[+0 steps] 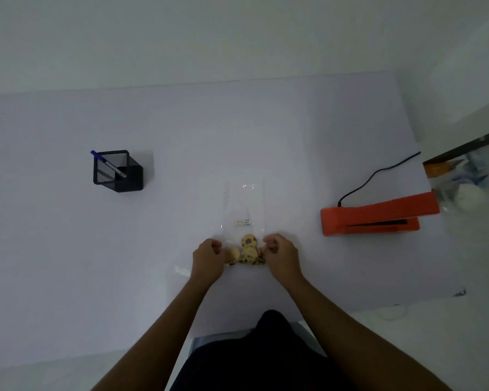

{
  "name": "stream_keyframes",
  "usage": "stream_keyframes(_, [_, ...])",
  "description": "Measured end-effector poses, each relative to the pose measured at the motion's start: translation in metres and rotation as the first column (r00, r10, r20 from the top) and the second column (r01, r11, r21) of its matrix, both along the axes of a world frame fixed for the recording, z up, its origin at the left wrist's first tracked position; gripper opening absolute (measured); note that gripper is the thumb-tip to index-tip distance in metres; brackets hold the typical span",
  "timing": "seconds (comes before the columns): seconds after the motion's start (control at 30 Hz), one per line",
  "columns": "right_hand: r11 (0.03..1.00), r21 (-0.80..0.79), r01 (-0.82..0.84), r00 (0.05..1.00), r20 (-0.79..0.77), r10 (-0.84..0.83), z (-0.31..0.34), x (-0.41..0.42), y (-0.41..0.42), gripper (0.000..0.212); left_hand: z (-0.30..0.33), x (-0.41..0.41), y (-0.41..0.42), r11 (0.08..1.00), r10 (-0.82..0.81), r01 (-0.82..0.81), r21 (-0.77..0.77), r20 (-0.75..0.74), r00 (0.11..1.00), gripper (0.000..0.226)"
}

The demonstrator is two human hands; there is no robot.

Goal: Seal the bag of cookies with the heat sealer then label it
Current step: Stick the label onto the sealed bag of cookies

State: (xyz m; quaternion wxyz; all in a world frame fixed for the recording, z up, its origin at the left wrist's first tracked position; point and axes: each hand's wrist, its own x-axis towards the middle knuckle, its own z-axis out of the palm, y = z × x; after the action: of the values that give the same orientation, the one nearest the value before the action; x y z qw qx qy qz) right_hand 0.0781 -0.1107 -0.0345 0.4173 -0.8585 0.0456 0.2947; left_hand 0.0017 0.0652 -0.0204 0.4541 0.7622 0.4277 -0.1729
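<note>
A clear plastic bag (244,206) lies flat on the white table (153,235), its open end pointing away from me. Several chocolate-chip cookies (248,249) sit at its near end, and a small white label (242,222) shows on the bag just above them. My left hand (208,259) pinches the bag's left edge beside the cookies. My right hand (281,256) pinches the right edge. The orange heat sealer (378,217) rests to the right, its jaw slightly open, with a black cord (378,172) running off the back.
A black mesh pen holder (117,172) with a blue pen (108,164) stands at the left. Beyond the table's right edge lie a clear bag and other items (460,179). A small pale strip (182,270) lies on the table left of my left wrist.
</note>
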Motion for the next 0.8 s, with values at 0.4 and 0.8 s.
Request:
stream_keyframes(0.4, [0.997,-0.082,-0.006,0.99,0.141,0.018,-0.002,0.089,0.093,0.029,0.005,0.084,0.066,0.999,0.027,-0.025,-0.042,0.047,0.999,0.046])
stream_keyframes(0.8, [0.999,0.048,0.012,0.995,0.097,-0.017,0.026,0.082,0.076,0.04,0.041,0.087,0.054,0.999,-0.048,0.046,0.017,0.138,0.989,0.052])
